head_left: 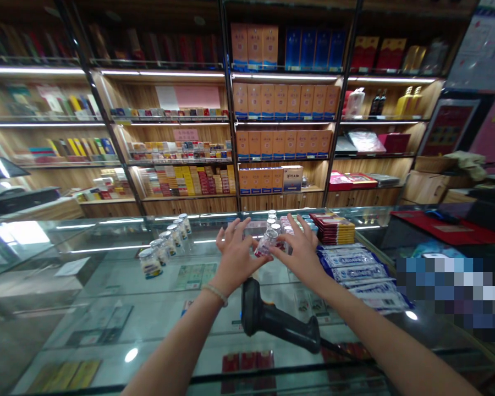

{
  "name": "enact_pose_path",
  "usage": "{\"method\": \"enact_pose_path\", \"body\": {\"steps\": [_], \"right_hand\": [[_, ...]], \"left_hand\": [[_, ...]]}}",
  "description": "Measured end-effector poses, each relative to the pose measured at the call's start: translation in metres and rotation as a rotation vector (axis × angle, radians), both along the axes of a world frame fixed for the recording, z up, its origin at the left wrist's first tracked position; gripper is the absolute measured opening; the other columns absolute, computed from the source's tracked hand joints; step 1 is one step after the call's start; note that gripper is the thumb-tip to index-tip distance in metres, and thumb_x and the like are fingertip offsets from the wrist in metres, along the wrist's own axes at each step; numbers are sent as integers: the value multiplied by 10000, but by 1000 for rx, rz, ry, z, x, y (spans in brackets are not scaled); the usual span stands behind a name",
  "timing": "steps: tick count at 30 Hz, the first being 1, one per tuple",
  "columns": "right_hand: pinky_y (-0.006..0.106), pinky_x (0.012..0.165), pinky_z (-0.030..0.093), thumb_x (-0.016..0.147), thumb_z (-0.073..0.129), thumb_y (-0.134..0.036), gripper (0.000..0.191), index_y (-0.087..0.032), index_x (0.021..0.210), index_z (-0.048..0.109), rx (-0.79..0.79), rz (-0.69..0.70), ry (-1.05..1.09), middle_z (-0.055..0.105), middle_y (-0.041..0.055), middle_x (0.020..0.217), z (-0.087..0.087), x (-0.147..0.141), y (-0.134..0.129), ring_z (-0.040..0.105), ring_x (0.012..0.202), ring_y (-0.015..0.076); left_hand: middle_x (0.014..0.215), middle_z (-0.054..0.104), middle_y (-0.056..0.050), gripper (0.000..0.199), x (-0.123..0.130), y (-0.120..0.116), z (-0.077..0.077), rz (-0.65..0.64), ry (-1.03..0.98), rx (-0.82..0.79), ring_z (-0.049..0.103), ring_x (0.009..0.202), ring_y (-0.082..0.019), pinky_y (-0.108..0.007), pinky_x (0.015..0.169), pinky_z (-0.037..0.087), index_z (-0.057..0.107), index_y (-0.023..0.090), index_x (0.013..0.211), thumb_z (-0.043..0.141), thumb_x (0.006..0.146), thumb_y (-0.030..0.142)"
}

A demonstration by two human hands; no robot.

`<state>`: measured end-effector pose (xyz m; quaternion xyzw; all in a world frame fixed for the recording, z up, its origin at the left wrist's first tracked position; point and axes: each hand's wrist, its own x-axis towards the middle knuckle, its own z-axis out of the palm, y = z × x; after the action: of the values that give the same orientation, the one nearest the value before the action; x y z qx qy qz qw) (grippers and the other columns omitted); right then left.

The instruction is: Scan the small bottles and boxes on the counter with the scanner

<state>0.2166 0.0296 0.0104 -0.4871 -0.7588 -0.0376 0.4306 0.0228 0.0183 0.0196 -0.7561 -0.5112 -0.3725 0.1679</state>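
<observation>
Over the glass counter (140,324), a small clear bottle with a silver cap and something pink-red low down (267,242) is tilted between my two hands. My left hand (236,256) grips its left side with thumb and forefinger, the other fingers spread. From the right, my right hand (300,250) pinches it with thumb and fingers. Just behind stand more silver-capped bottles (271,215), partly hidden by my right hand. A row of similar bottles with pale labels (152,263) runs back to the left. Below my hands lies a black barcode scanner (280,324).
Blue-and-white packets (361,272) lie in a pile beside my right forearm, with stacked red-and-yellow packs (333,228) behind. A red mat (449,226) covers the counter at the right. Beyond the counter, shelves hold orange boxes (286,102) and many small packs.
</observation>
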Motion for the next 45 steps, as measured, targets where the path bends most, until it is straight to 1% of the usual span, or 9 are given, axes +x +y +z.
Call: {"method": "enact_pose_path", "body": {"steps": [5, 11, 16, 21, 26, 31, 35, 41, 45], "right_hand": [[618, 1114, 245, 907, 583, -567, 357, -258, 943, 760, 39, -10, 30, 412, 71, 1579, 0, 0, 3, 261, 1474, 369], [601, 1137, 216, 916, 607, -480, 282, -256, 973, 769, 66, -27, 43, 408, 81, 1582, 3, -3, 0, 260, 1485, 343], [604, 1139, 206, 918, 621, -419, 228, -257, 964, 774, 44, -26, -11, 371, 80, 1603, 2, -4, -2, 226, 1499, 342], [615, 1148, 175, 925, 624, -405, 209, -261, 971, 768, 37, -19, -66, 335, 74, 1622, -4, 0, 3, 187, 1510, 338], [635, 1145, 143, 919, 639, -418, 202, -270, 990, 757, 50, -38, -157, 293, 79, 1639, -11, 8, 14, 176, 1508, 353], [618, 1155, 126, 889, 680, -422, 191, -260, 960, 754, 97, -65, -240, 319, 99, 1627, -17, 14, 22, 194, 1506, 352], [613, 1168, 91, 872, 702, -413, 171, -257, 926, 748, 116, -73, -282, 339, 91, 1619, -22, 16, 28, 191, 1509, 343], [591, 1183, 61, 871, 700, -404, 188, -246, 963, 744, 153, -87, -336, 352, 103, 1612, -31, 17, 35, 196, 1510, 331], [579, 1188, 36, 866, 695, -414, 210, -241, 978, 732, 199, -100, -347, 347, 108, 1613, -34, 19, 39, 168, 1518, 320]], "left_hand": [[1552, 456, -61, 207, 0, 0, 3, -3, 5, -31, 336, 1451, -380, -689, 1144, 186, 739, 270, 772, 820, 721, 454], [1549, 466, -43, 39, 0, 3, 1, -15, -5, -72, 282, 1483, -380, -717, 1125, 184, 782, 317, 780, 780, 779, 355], [1539, 479, -37, 32, -2, 6, -3, -11, 23, -104, 265, 1489, -391, -739, 1119, 149, 796, 350, 779, 775, 787, 373], [1540, 480, -21, 47, -1, 9, 1, -17, 81, -171, 254, 1494, -391, -738, 1129, 105, 799, 364, 778, 765, 795, 391], [1535, 487, -24, 88, 3, 18, 2, -62, 141, -128, 242, 1498, -389, -735, 1146, 31, 796, 330, 756, 752, 797, 395], [1524, 501, -25, 100, 6, 33, -8, -108, 219, -102, 280, 1483, -390, -728, 1153, -5, 788, 320, 723, 773, 781, 400], [1501, 529, -19, 100, 6, 42, -18, -119, 229, -101, 294, 1478, -381, -709, 1164, 11, 791, 328, 724, 783, 772, 415], [1488, 543, -15, 122, 7, 47, -28, -115, 225, -120, 316, 1467, -372, -702, 1159, 73, 783, 320, 724, 770, 786, 425], [1496, 533, -27, 115, 4, 47, -33, -121, 232, -106, 320, 1464, -377, -707, 1157, 77, 776, 316, 756, 768, 783, 427]]}}
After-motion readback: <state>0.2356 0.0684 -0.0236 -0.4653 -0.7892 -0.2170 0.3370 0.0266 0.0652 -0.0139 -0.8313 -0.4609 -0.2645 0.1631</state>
